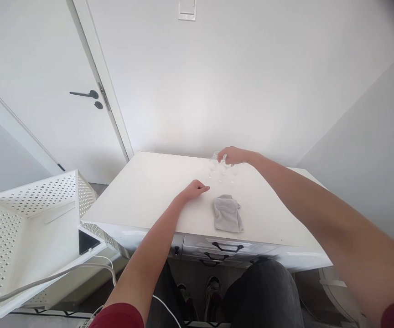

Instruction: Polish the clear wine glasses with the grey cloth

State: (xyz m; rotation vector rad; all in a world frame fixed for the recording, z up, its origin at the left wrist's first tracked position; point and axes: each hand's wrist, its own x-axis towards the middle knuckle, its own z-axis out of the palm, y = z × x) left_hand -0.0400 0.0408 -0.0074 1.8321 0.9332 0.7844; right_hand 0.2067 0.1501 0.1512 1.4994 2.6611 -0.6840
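Toward the back of the white cabinet top, my right hand (234,155) reaches over a group of clear glasses (213,167). Its fingers are bent down and closed on the rim of one glass; the outlines are faint, so their exact shape and number are hard to tell. My left hand (196,189) is loosely curled at the middle of the top, its thumb pointing right, with nothing seen in it. A folded grey cloth (227,214) lies near the front edge, to the right of my left hand and apart from both hands.
The white cabinet (132,196) stands against the wall, with dark-handled drawers (227,247) facing my knees. At left is a white perforated cart (46,237) with a grey cable (46,277) across it. Behind it is a door with a black handle (84,94).
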